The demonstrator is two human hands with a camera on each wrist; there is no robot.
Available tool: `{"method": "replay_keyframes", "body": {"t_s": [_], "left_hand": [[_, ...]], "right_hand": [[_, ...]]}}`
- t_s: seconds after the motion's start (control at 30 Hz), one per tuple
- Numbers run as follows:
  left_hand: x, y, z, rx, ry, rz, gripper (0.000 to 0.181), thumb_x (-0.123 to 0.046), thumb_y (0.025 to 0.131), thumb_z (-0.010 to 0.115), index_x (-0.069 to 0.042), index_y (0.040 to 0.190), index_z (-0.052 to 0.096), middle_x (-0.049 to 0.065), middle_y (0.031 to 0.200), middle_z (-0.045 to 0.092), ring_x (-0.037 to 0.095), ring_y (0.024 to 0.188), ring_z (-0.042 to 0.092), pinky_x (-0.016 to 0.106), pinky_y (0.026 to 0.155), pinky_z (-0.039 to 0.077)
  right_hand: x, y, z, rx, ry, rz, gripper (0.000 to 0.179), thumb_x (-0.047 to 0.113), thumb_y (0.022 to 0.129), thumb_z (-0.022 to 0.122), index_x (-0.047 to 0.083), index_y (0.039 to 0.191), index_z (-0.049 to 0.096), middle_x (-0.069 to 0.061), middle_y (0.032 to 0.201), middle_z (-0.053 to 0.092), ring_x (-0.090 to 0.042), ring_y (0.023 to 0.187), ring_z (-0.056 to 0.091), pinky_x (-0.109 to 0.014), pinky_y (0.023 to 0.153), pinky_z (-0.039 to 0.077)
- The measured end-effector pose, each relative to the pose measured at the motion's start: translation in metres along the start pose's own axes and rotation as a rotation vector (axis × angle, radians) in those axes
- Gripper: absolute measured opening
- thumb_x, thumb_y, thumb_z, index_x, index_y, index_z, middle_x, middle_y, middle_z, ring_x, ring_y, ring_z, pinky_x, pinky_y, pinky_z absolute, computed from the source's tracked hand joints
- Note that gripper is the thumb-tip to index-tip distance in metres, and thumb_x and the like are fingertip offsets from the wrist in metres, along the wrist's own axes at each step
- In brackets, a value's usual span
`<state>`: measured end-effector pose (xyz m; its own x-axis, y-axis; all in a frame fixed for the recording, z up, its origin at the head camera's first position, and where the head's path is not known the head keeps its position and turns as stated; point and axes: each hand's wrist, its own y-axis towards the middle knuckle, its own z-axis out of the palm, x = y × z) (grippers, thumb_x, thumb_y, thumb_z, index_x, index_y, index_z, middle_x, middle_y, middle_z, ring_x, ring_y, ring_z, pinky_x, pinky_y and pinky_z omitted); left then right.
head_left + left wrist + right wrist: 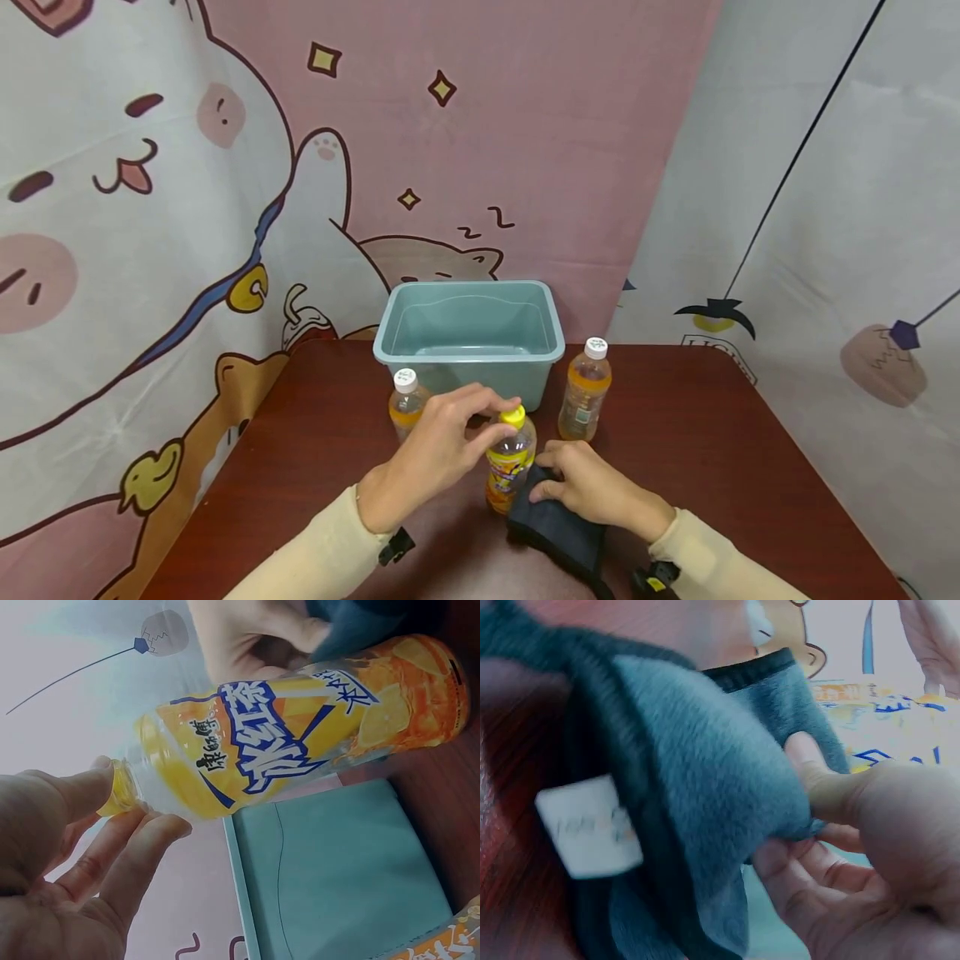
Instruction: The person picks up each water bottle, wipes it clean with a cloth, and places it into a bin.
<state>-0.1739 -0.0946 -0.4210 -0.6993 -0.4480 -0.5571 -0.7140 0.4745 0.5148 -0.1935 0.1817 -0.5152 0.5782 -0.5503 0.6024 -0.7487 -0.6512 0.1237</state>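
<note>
left hand (442, 429): thumb and fingers clamped on the yellow cap (513, 416) of a labelled bottle (504, 483), which stands near upright in front of the bin, between the two hands; orange and yellow print and slices of fruit show on its label. whether its base bears on the table cannot be told. right hand (592, 487): thumb and fingers pinching a dark cloth (558, 525) at its upper edge, just beside the lower part of the bottle; contact between cloth and bottle cannot be confirmed. the right wrist view shows the cloth with a fleecy blue-grey face, dark edging and a white tag (592, 826), its lettering too blurred to read. the blue-green bin (468, 359) sits toward the far side of the red-brown table (690, 450). a white-capped bottle (406, 407) is noted left of the labelled one, partly hidden by the left hand. a second white-capped bottle (584, 396) stands upright near the bin's right side. behind the table, a printed hanging (525, 125) displays cartoon animals.
</note>
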Motion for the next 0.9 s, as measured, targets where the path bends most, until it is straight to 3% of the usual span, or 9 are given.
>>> {"method": "replay_keyframes", "body": {"t_s": [0.17,0.33,0.53,0.67,0.9], "left_hand": [[0.000,-0.001,0.000,-0.006,0.002,-0.005,0.025,-0.020,0.104,0.089,-0.014,0.129,0.085,0.001,0.129,0.084,0.009,0.105,0.080,0.023,0.087,0.069],[0.000,-0.002,-0.001,-0.011,-0.008,-0.001,0.025,-0.020,0.104,0.089,-0.014,0.128,0.085,0.001,0.130,0.084,0.009,0.105,0.080,0.024,0.087,0.070],[0.001,-0.003,-0.002,-0.011,-0.012,0.015,0.029,-0.017,0.102,0.091,-0.013,0.130,0.084,0.002,0.132,0.084,0.011,0.105,0.080,0.030,0.088,0.072],[0.002,-0.004,-0.002,-0.015,0.000,0.027,0.032,-0.014,0.099,0.094,-0.013,0.129,0.084,0.003,0.131,0.084,0.012,0.103,0.080,0.032,0.087,0.073],[0.004,0.000,0.002,-0.022,0.031,0.039,0.027,-0.017,0.101,0.091,-0.014,0.128,0.085,0.002,0.130,0.084,0.013,0.109,0.082,0.027,0.089,0.071]], "right_hand": [[0.008,-0.003,-0.007,-0.106,0.047,0.004,0.030,0.029,0.101,0.093,0.014,0.126,0.089,0.011,0.103,0.077,0.004,0.085,0.062,-0.021,0.073,0.058],[0.017,-0.006,-0.017,-0.204,0.066,-0.021,0.032,0.023,0.100,0.094,0.018,0.131,0.088,0.013,0.099,0.072,0.002,0.076,0.056,-0.021,0.064,0.053],[0.030,-0.007,-0.030,-0.317,0.071,-0.050,0.036,0.016,0.098,0.095,0.014,0.133,0.088,0.014,0.102,0.072,0.000,0.080,0.059,-0.022,0.067,0.056],[0.040,-0.005,-0.038,-0.364,0.070,-0.083,0.036,0.013,0.099,0.093,0.011,0.134,0.088,0.013,0.102,0.070,-0.001,0.082,0.060,-0.023,0.066,0.056],[0.053,0.004,-0.048,-0.438,0.023,-0.135,0.038,0.013,0.101,0.091,0.008,0.138,0.086,0.010,0.107,0.072,-0.001,0.080,0.059,-0.022,0.064,0.054]]}}
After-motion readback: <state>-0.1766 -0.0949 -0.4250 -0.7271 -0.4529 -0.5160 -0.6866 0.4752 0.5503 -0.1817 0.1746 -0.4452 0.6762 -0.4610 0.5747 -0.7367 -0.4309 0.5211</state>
